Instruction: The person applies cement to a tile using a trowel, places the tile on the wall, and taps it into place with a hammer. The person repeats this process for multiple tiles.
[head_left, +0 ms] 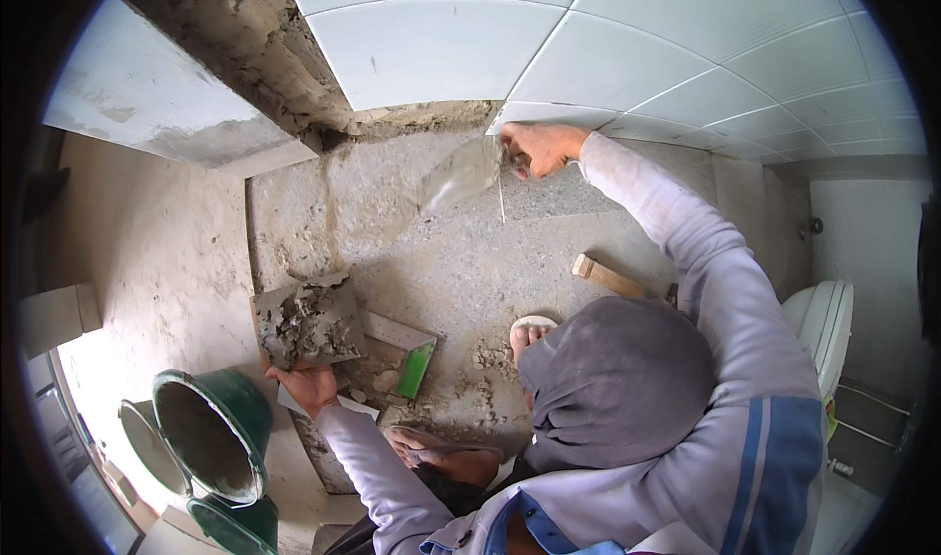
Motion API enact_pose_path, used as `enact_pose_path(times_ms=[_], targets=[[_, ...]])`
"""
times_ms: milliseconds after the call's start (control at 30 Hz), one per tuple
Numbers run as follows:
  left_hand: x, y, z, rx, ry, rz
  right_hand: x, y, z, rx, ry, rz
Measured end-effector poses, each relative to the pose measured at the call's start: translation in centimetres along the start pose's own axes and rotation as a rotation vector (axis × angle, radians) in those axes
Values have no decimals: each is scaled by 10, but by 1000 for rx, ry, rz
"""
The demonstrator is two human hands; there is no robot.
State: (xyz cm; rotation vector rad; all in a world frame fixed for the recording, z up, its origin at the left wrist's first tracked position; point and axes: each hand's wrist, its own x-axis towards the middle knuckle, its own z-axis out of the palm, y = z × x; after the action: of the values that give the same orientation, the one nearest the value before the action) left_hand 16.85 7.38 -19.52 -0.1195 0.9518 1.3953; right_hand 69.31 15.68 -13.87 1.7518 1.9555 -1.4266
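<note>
grey cloth point(627, 388): big and round, closest of all, in front of the pale shirt point(647, 496). what is under it does not show.
wall tiles point(431, 50): shiny and pale, filling most of the wall at the top and right. that part looks done.
bare strip point(421, 117): rough and brown, under the big tile on the left, with no tile on it. more rough wall shows further left. these bits look not done yet, so my guess is a job well along but not over.
mud point(306, 322): wet, grey and lumpy, in a heap on the board point(348, 325). plenty seems unused.
right arm point(667, 202): reaches far forward, bent a little, toward the wall.
right hand point(542, 150): low, by the bottom tiles, fingers curled in tight around what looks like a trowel point(461, 176). its blade is blurry and points left, above the floor point(421, 241).
left arm point(382, 457): goes forward and out to the left side.
left hand point(309, 388): holds the near edge of the board. some fingertips are hidden, and i cannot tell if the board touches the floor.
</note>
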Motion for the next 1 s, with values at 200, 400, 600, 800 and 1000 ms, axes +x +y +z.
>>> enact_pose_path(times_ms=[200, 400, 600, 800, 1000], targets=[[-3, -7, -20, 3, -309, -52, 0, 7, 3, 6, -79, -39], [-10, -7, -18, 2, -272, -109, -22, -13, 6, -146, 125, -188], [-21, -22, 18, -113, -247, -7, -118, -87, 24, -139, 255, -179], [-26, -49, 46, -99, -320, -92, -171, -114, 51, 60, 452, -51], [-17, -119, 120, 36, -318, -172, -228, -78, 113, 562, 637, 19]])
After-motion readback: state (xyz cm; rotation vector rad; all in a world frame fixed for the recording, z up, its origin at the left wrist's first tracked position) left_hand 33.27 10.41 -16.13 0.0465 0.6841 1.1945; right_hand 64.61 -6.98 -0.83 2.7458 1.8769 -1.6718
